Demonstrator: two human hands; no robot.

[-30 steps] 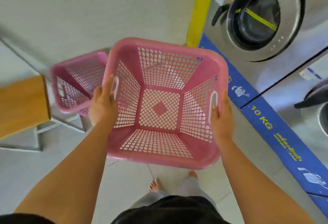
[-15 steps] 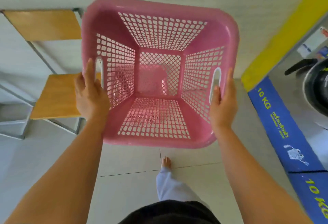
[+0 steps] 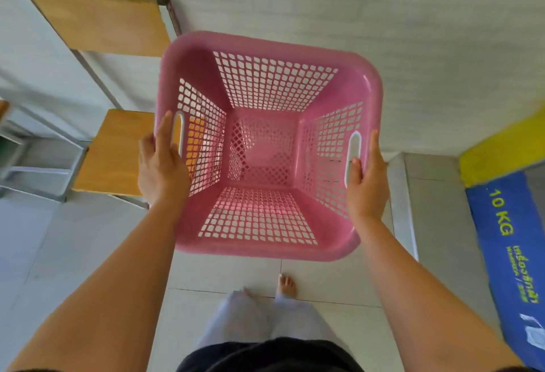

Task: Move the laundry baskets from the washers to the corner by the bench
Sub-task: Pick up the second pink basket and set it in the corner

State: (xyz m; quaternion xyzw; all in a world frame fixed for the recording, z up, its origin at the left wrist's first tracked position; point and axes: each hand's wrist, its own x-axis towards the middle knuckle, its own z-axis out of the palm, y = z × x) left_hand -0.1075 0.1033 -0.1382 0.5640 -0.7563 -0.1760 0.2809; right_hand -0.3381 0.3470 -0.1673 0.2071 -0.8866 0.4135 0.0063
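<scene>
I hold an empty pink lattice laundry basket [image 3: 365,97] up in front of me, between both hands. My left hand [image 3: 160,165] grips its left rim beside the handle slot. My right hand [image 3: 367,177] grips the right rim, with fingertips through the right handle slot. Through the basket's floor a second pink shape shows faintly below, too blurred to tell apart. The wooden bench [image 3: 115,153] with a grey metal frame stands just left of the basket, its backrest [image 3: 100,23] against the white wall.
The white wall [image 3: 413,32] lies straight ahead. A yellow strip [image 3: 501,147] and the washers' blue "10 KG" base panel [image 3: 513,239] run along the right. Pale floor tiles [image 3: 59,247] spread below, with my legs and a bare foot [image 3: 286,284] under the basket.
I have turned left away from the washers, which have slid out of view at the right. The basket stays in both hands and now sits nearer the wall beside the bench.
</scene>
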